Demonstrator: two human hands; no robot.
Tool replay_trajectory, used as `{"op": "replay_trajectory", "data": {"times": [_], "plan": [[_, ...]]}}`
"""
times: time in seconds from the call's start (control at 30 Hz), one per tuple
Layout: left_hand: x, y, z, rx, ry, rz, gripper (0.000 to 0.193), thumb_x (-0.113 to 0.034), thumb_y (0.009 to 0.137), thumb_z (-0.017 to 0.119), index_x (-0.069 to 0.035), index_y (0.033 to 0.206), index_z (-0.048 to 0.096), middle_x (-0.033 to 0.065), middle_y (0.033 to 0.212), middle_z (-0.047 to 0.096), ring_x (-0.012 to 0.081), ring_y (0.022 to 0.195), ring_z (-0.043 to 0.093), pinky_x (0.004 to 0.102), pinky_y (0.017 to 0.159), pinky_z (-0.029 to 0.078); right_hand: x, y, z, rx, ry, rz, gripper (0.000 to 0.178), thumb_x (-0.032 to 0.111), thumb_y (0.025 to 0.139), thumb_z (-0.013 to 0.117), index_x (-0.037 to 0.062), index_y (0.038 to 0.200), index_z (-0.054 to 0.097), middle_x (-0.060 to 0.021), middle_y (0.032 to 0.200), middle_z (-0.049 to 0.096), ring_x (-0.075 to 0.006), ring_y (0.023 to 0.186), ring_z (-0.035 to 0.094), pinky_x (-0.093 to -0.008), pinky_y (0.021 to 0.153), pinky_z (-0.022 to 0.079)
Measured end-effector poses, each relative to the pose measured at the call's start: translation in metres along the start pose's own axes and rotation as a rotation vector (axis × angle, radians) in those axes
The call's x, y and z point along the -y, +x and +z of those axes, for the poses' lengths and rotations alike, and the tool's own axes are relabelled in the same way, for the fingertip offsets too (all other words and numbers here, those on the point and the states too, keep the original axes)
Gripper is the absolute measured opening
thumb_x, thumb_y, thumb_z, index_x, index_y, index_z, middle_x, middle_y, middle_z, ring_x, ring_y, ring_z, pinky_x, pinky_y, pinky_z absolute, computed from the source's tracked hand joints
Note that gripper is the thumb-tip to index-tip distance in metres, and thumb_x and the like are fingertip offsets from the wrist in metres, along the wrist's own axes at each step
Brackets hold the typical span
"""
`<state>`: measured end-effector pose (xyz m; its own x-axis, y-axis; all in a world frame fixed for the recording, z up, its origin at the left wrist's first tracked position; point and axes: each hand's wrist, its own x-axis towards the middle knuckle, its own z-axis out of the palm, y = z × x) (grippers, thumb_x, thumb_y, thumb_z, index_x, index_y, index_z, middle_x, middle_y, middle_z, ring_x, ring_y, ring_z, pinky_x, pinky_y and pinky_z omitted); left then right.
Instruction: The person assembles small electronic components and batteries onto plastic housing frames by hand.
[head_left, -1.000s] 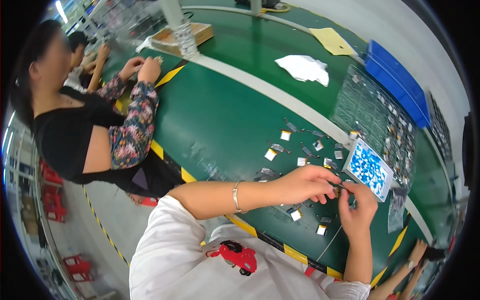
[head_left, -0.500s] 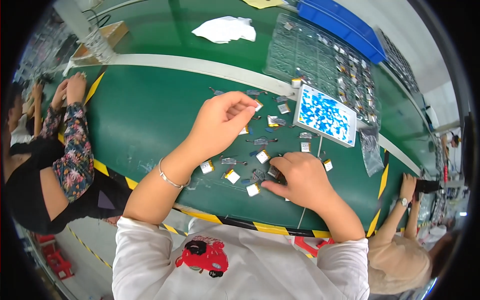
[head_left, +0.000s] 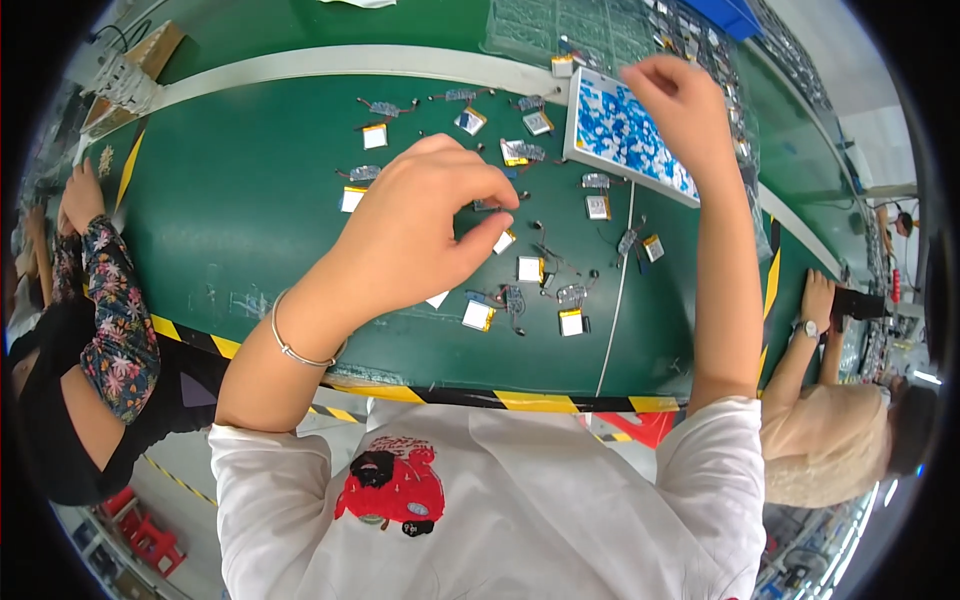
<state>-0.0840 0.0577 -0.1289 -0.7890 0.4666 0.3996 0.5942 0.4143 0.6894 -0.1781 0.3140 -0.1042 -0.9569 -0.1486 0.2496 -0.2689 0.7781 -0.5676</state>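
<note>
My left hand [head_left: 425, 225] hovers over the green table [head_left: 240, 200], its thumb and forefinger apart and nothing visible between them; its other fingers are hidden. Around it lie several flat silver battery cells [head_left: 530, 269] with yellow ends, and small wired circuit boards [head_left: 571, 294]. A further cell [head_left: 438, 299] is partly covered by that hand. My right hand [head_left: 688, 110] reaches over a shallow white box [head_left: 572, 120] full of small blue and white pieces [head_left: 622, 130]. Its fingers are bent together at the tips, and whatever they may hold is too small to make out.
Behind the white box stand a clear compartment tray [head_left: 520, 30] and a blue bin [head_left: 728, 15]. A pale raised strip [head_left: 330, 66] crosses the table. Black-and-yellow tape [head_left: 535, 401] marks the near edge. Co-workers' arms [head_left: 112, 290] rest at the left and right [head_left: 815, 310].
My right hand has moved from the near cells up to the white box. My left hand has come nearer, its thumb and forefinger now parted. The whole view has shifted.
</note>
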Motion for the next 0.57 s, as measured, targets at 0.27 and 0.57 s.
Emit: {"op": "replay_trajectory", "data": {"times": [0.27, 0.57], "plan": [[0.003, -0.006, 0.014, 0.071, 0.068, -0.010, 0.006, -0.005, 0.071, 0.065, -0.004, 0.077, 0.063, 0.0068, 0.071, 0.061, 0.0262, 0.077, 0.054, 0.0369, 0.070, 0.045, 0.004, 0.053, 0.018, -0.088, -0.399, 0.121, 0.043, 0.040, 0.075, 0.062, -0.0024, 0.082, 0.068, -0.0217, 0.078, 0.065, -0.0338, 0.078, 0.065, -0.0401, 0.071, 0.050], [0.005, 0.000, 0.012, -0.038, 0.077, 0.006, 0.005, -0.006, 0.074, 0.064, -0.003, 0.077, 0.063, 0.0069, 0.073, 0.064, 0.0262, 0.074, 0.055, 0.0362, 0.070, 0.045, -0.034, 0.090, 0.043, 0.137, -0.299, 0.157, 0.039, 0.038, 0.068, 0.067, -0.0011, 0.073, 0.068, -0.0247, 0.076, 0.064, -0.0347, 0.078, 0.065, -0.0413, 0.073, 0.051]]}}
